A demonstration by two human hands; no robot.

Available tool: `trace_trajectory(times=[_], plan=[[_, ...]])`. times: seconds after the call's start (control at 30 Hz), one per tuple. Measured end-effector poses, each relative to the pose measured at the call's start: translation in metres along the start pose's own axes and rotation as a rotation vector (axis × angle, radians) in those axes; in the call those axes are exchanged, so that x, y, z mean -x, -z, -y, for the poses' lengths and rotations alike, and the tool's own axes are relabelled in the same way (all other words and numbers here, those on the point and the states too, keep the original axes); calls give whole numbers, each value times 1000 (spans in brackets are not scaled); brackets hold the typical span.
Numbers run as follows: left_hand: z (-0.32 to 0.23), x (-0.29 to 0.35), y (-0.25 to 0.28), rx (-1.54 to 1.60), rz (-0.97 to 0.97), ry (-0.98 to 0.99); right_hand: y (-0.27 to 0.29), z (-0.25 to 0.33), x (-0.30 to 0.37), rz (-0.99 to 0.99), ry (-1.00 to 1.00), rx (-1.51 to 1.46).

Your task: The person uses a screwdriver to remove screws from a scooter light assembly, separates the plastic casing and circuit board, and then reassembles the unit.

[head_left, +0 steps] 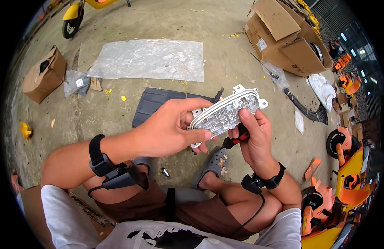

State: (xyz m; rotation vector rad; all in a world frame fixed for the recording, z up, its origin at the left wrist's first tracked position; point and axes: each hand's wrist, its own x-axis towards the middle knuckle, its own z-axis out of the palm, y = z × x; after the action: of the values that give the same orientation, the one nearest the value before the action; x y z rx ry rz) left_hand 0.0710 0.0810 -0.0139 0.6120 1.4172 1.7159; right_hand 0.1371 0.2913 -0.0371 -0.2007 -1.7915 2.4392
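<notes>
Between my two hands is a lamp unit (225, 115), an elongated oval with a clear, faceted face, a white rim and mounting tabs at its edge. My left hand (175, 124) grips its left end, the thumb lying along the lower rim. My right hand (255, 135) pinches the right end, thumb on the face. A red and black screwdriver (236, 138) is also tucked in my right hand under the lamp; its tip points left and downward. Below the lamp, on the floor, lies a flat dark grey panel (152, 106), partly hidden by my left hand.
A clear plastic sheet (148, 60) lies ahead on the concrete. Cardboard boxes stand at left (44, 74) and at far right (279, 35). A black cable bundle (306, 110) rests at right. Orange and yellow scooters (349, 166) line the right side. A small dark cylinder (165, 172) lies near my feet.
</notes>
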Motion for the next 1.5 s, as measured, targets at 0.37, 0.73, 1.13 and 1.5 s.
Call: trace_trajectory(times=[0.37,0.73,1.13,1.5], plan=[[-5,-8,-4,-90,-92,187,-1,0,-1,-60,-37,66],[2,-1,-5,-300,-113,-52,-6,2,4,141,23,211],[0,1,-7,-88,-99,14,-11,2,1,109,-43,310],[7,-10,-2,-75,-118,98,-5,-2,-1,149,-180,195]])
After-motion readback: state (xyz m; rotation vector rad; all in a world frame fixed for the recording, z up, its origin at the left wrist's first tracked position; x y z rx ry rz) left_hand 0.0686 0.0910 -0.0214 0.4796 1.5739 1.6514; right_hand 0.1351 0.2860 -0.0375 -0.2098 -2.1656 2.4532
